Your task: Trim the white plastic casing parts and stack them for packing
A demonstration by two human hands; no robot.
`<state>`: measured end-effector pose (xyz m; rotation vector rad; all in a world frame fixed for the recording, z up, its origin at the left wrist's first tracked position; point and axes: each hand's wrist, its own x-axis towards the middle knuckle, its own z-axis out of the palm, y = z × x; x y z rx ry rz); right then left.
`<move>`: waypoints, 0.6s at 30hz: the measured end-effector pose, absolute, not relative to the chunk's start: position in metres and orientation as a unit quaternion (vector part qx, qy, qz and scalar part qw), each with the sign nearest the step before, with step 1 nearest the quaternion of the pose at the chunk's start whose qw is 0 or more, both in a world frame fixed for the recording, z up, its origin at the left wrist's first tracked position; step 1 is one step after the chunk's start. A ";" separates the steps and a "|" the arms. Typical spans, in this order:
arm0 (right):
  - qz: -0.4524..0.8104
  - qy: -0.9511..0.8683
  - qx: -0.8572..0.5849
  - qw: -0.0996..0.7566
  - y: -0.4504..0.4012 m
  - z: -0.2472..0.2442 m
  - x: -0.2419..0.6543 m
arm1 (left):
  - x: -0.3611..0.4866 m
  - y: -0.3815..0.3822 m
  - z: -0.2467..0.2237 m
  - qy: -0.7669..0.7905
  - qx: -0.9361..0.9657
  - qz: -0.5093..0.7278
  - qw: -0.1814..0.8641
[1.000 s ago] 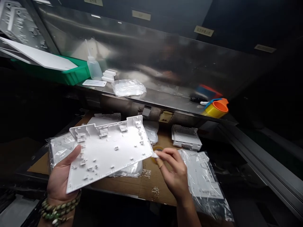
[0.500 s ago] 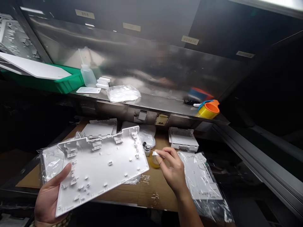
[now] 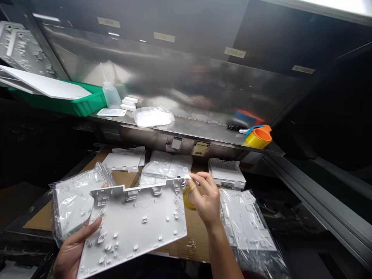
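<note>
Here's the left hand (image 3: 69, 250), clamped on the left edge of a white rectangular plastic panel (image 3: 139, 224), thumb over the inner face, fingers running behind. The panel sits tilted in front of the body, its clips and posts facing the wearer. And the right hand (image 3: 207, 197) is up at the panel's far right corner, thumb and fingers pinched together on a small white scrap of soft-looking material (image 3: 187, 177); whether that scrap touches the corner, I cannot tell.

Just right of the panel, partly behind the right hand, lies a round yellow tape roll (image 3: 189, 199). Left of the panel, there's a clear plastic bag with white molded parts inside (image 3: 74, 197). Beyond the panel comes a pile of clear, folded plastic bags (image 3: 165, 166), with a white slotted plastic housing (image 3: 124, 159) to its left. Well right of the panel, a flat white part in clear wrap (image 3: 248, 221) lies on the near side, and a stack of white plastic housings (image 3: 226, 173) stands behind it. Farthest beyond the panel runs a grey metal shelf (image 3: 200, 130), carrying a green plastic bin (image 3: 90, 104) and a translucent squeeze bottle (image 3: 112, 96).
</note>
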<state>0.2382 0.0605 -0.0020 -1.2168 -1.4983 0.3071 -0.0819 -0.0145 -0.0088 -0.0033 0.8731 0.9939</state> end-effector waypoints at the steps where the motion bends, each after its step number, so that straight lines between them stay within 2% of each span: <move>1: 0.140 -0.645 -0.517 0.545 0.062 -0.007 0.240 | -0.078 -0.014 -0.006 0.410 0.010 0.479 0.776; 5: 0.138 -0.630 -0.557 0.523 0.064 -0.017 0.238 | -0.054 -0.015 0.003 0.420 0.073 0.530 0.733; 13: 0.196 -0.684 -0.384 0.588 0.029 0.006 0.177 | 0.018 -0.013 -0.009 0.462 0.266 0.526 0.663; 18: 0.176 -0.687 -0.402 0.579 0.033 -0.011 0.180 | 0.028 -0.013 -0.022 0.466 0.343 0.532 0.618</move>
